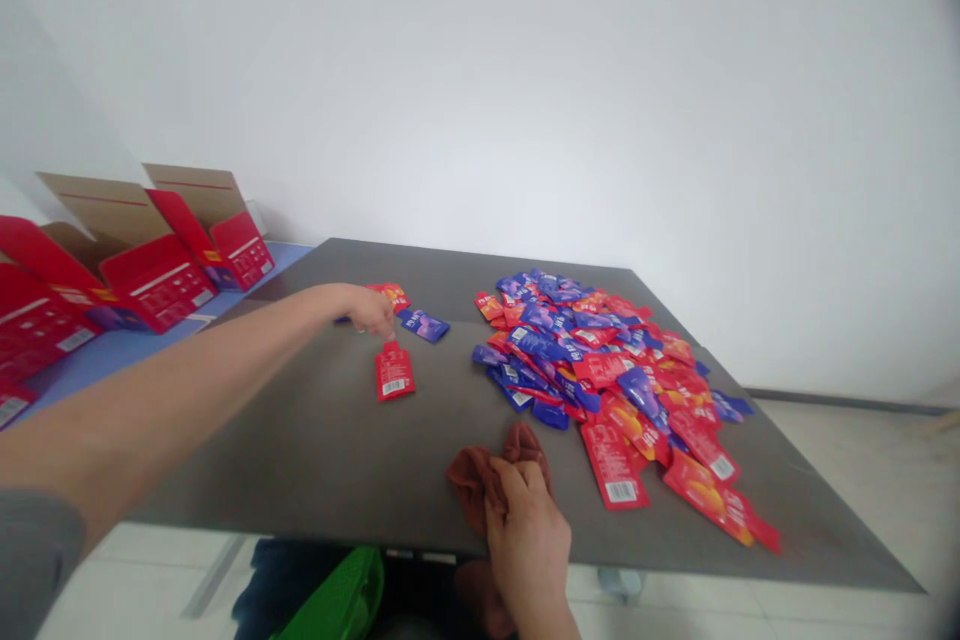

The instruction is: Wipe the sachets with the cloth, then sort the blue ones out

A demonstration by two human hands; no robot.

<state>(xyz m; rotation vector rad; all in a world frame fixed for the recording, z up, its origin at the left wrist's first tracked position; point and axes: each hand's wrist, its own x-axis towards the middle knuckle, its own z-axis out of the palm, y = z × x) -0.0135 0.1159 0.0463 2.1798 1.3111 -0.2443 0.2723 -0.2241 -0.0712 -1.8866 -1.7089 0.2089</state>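
Near the desk's (337, 460) front edge, the right hand (529, 530) gripped a brown cloth (474, 482), bunched between thumb and fingers. Farther out to the left, the left hand (371, 310) had its fingers curled down at the top of a red pouch (394, 373); whether they pinched it, one cannot tell. Just beyond lay a purple pouch (424, 325) and an orange-red one, partly hidden. Right of the cloth spread a heap (592, 350) of red and purple pouches. Open red boxes (161, 280) stood on a blue surface (161, 335) at far left.
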